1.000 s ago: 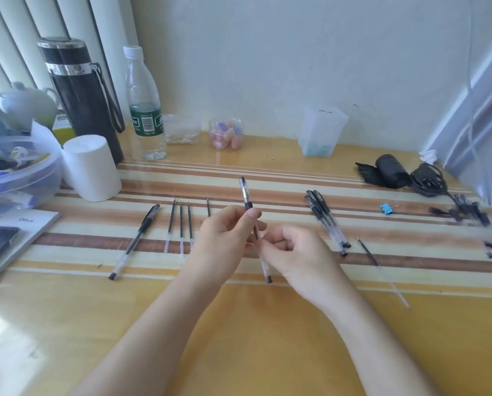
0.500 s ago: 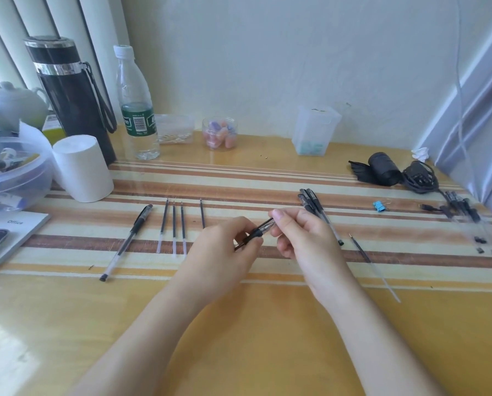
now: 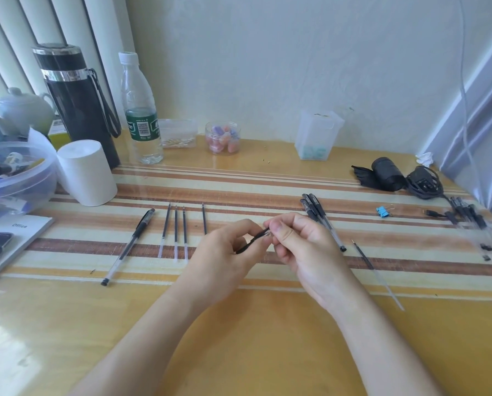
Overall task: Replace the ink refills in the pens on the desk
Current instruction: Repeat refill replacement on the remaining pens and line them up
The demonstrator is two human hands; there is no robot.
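Left hand [image 3: 224, 252] grips the pen [image 3: 253, 240], right hand [image 3: 305, 247] at three o'clock pinches its other end; best twist gently, halves in line.

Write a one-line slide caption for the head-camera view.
Left hand and right hand hold a black pen above the desk; refills lie left, more pens right.

counter [image 3: 239, 352]: yellow-tan
mat [image 3: 253, 192]: cream, brown and orange stripes
flask [image 3: 76, 104]: black, silver bands
water bottle [image 3: 140, 110]: clear, green label, white cap
paper roll [image 3: 86, 172]: white
binder clip [image 3: 383, 212]: blue
pen on counter [image 3: 129, 245]: clear barrel, black grip
jar [image 3: 222, 137]: pink, purple contents
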